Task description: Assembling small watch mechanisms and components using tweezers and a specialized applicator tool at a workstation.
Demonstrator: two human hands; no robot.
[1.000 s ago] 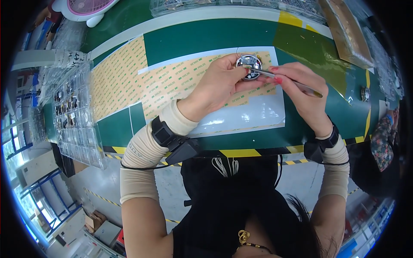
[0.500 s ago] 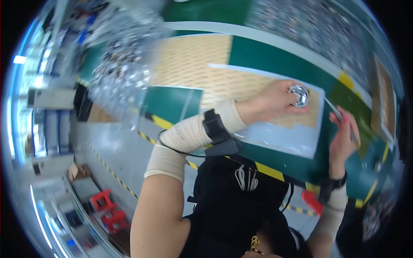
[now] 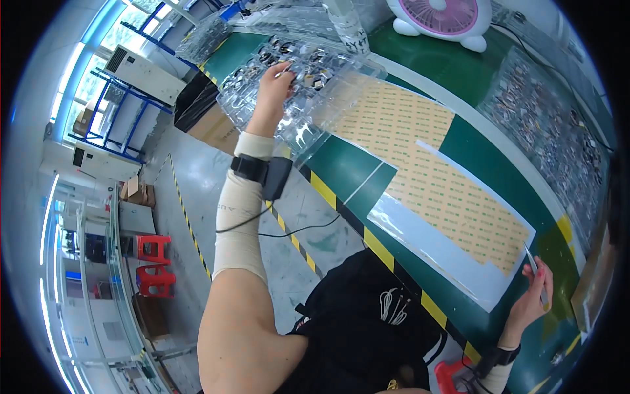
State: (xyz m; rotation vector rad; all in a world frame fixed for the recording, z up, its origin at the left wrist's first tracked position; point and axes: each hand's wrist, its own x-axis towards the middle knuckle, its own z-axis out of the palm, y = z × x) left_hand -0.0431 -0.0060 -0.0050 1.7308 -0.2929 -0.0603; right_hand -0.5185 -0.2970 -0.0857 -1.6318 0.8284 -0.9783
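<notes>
My left hand (image 3: 274, 87) reaches over a clear plastic tray (image 3: 303, 146) with many small dark and shiny parts in its pockets, at the far left of the table. Its fingers are pinched together at the parts; what they hold is too small to make out. At the right, my right hand (image 3: 533, 294) grips a pair of tweezers (image 3: 530, 255), tips pointing away from me. The tips lie by the right corner of a white-backed sheet (image 3: 453, 213) covered with tan, patterned adhesive pieces.
Another tan patterned sheet (image 3: 400, 108) lies beyond the first on the green table (image 3: 354, 172). A pink and white fan (image 3: 441, 14) stands at the back. Bagged small parts (image 3: 548, 121) lie at the far right. Red stools (image 3: 155, 249) stand on the floor at left.
My left hand has moved from above the sheet to the tray at the far left; the round shiny part it held no longer shows. My right hand keeps the tweezers. The view has swung left.
</notes>
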